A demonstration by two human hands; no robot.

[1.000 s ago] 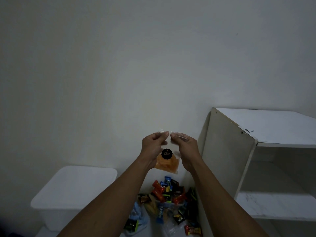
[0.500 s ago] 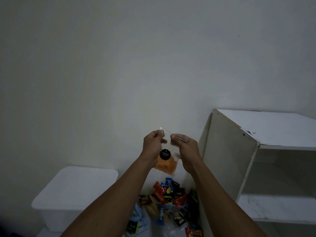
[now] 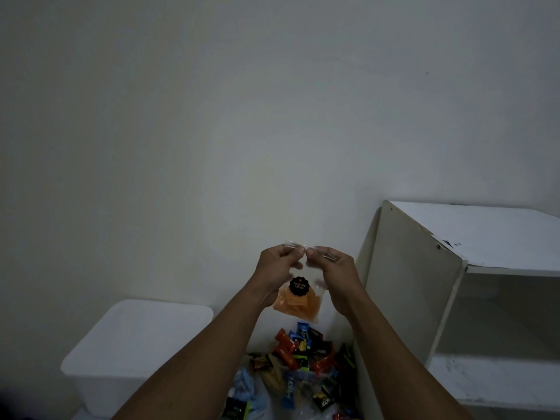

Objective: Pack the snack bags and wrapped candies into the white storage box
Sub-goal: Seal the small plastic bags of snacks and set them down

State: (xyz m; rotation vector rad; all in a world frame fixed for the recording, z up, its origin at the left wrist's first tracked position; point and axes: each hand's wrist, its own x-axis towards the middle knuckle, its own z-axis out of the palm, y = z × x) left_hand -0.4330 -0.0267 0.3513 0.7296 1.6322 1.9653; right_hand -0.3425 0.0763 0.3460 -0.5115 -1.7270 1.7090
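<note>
While hanging above the candy pile (image 3: 303, 359), the orange snack bag (image 3: 298, 301) is being pinched at its top edge by the left grip (image 3: 277, 274) and the right grip (image 3: 338, 277). The pick-up step is judged to be proceeding. The next move is calling for carriage left to the white storage box (image 3: 136, 338), seemingly lidded.

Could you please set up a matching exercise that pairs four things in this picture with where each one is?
Things:
1. clear plastic snack bag of orange chips
2. white plastic storage box
3. pile of colourful wrapped candies
4. white shelf cabinet

Places:
A. right side of the view
B. pinched at its top edge by the left hand and right hand
C. lower left of the view
D. low down, below the hands

Pairs: 1-B, 2-C, 3-D, 4-A
</note>
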